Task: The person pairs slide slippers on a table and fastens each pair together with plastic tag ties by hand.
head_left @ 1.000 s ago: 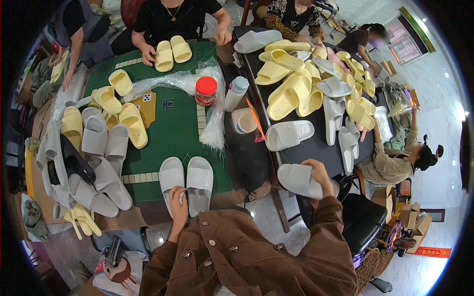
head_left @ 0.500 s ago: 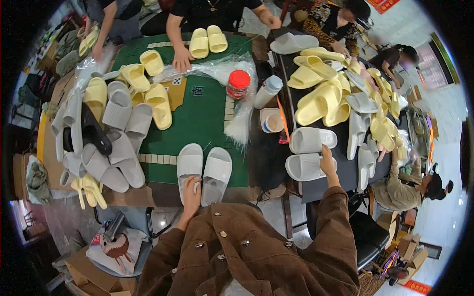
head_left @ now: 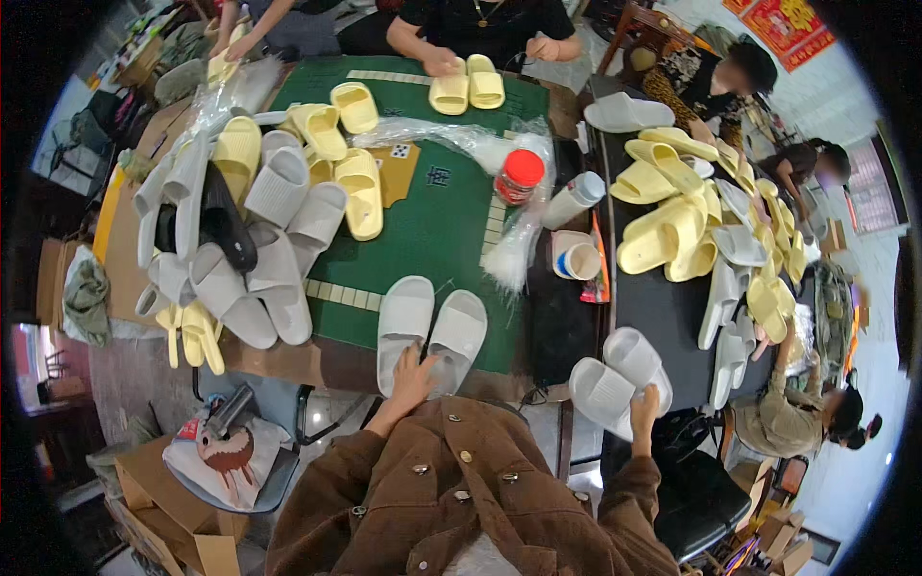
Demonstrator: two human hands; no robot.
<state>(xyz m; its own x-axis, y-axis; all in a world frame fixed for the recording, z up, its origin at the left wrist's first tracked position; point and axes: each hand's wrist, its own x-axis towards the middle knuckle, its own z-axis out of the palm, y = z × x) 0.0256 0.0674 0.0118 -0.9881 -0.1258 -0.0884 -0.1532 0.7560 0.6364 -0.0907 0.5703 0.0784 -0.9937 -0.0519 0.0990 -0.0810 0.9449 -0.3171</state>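
Note:
A pair of light grey slippers [head_left: 406, 312] lies at the near edge of the green mat, toes pointing away from me. My left hand [head_left: 411, 376] rests at their heel end, fingers apart and touching the left slipper; neither slipper is lifted. Off to the right, my right hand [head_left: 645, 411] is closed on another pair of grey slippers [head_left: 603, 396]. It grips them by the side, and they hang tilted beside the dark table's near edge, overlapping each other. Part of my right fingers is hidden by the slippers.
Grey and yellow slippers [head_left: 361, 197] heap up on the left; more yellow slippers [head_left: 663, 235] cover the dark table at right. A red-lidded jar [head_left: 520, 178], a white bottle [head_left: 574, 200], a cup [head_left: 580, 261] and clear plastic bags [head_left: 509, 264] stand or lie between. Other people sit around.
My right hand has picked up the grey pair from the dark table and brought it nearer me. The right slipper by my left hand has turned outward. Across, a person's hand now touches yellow slippers.

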